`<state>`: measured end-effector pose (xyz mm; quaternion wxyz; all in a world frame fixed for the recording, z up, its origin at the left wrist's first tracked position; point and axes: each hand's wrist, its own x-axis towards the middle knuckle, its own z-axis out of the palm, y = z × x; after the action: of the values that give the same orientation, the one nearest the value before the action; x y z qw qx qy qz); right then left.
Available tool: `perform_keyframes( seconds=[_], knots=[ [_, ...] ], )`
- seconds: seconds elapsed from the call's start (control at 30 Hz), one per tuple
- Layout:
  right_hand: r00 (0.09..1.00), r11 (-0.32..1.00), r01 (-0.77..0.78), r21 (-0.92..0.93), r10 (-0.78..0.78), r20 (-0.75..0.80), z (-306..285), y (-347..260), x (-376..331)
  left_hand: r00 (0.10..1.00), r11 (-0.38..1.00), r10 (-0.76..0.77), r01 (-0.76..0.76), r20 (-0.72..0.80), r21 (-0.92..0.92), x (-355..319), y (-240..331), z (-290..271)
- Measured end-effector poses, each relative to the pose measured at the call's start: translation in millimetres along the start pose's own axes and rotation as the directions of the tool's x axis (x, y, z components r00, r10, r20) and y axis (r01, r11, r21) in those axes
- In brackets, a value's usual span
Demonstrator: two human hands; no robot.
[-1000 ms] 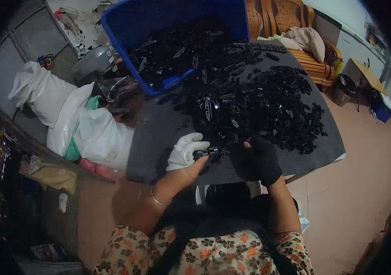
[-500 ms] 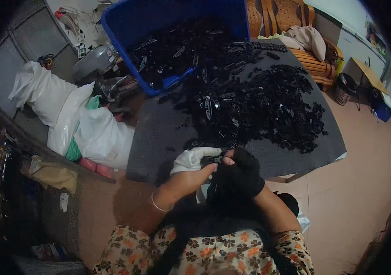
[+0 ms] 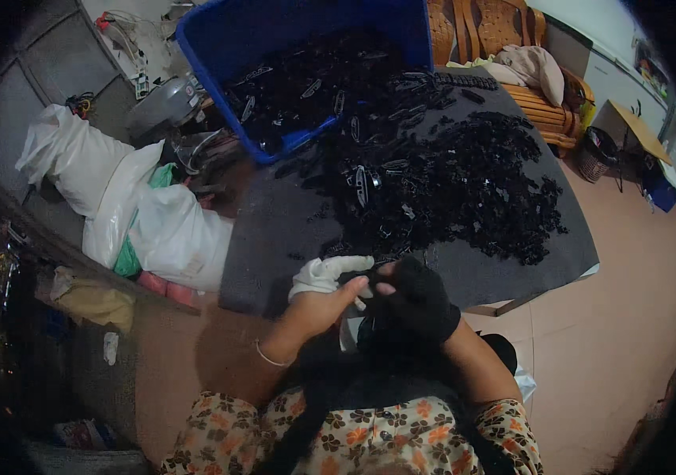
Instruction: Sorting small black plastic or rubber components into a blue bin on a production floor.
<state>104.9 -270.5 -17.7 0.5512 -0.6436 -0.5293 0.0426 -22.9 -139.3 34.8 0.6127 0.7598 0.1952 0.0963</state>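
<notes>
Gloved hands (image 3: 421, 301) close together at grey table (image 3: 263, 241); black parts (image 3: 504, 194) heaped beyond, blue bin (image 3: 235, 36) behind.

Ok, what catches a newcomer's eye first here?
Probably the blue plastic bin at the far left of the grey tabletop. Next, the heap of black parts across its middle and right. Then, at the near edge, a white glove on the left hand and a black glove on the right hand.

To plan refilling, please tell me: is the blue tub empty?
Not empty: many dark parts lie inside the blue tub; their depth, I cannot tell.
</notes>
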Motion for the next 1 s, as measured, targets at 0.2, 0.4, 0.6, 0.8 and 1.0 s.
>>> perform_keyframes(
  seconds=[0.2,0.4,0.6,0.8,1.0],
  knots=[
    [0.995,0.982,0.095,-0.164,-0.099,-0.018,-3,-4,2,0.997,0.996,0.059,-0.056,0.045,-0.068,-4,0,0],
    [0.916,0.901,-0.38,0.208,0.398,-0.051,1,-7,2,0.839,0.779,0.537,-0.453,-0.089,0.433,-6,-16,8],
    [0.802,0.536,-0.581,0.612,0.505,0.32,3,-21,-3,0.788,0.61,0.612,-0.524,0.066,0.594,-10,-8,18],
    [0.754,0.57,-0.655,0.496,0.532,0.385,3,-20,-1,0.844,0.748,0.536,-0.479,0.008,0.459,-13,-10,9],
    [0.914,0.779,-0.405,0.48,0.36,0.186,-4,-21,-1,0.945,0.918,0.327,-0.321,0.014,0.233,-21,-2,3]
  ],
)
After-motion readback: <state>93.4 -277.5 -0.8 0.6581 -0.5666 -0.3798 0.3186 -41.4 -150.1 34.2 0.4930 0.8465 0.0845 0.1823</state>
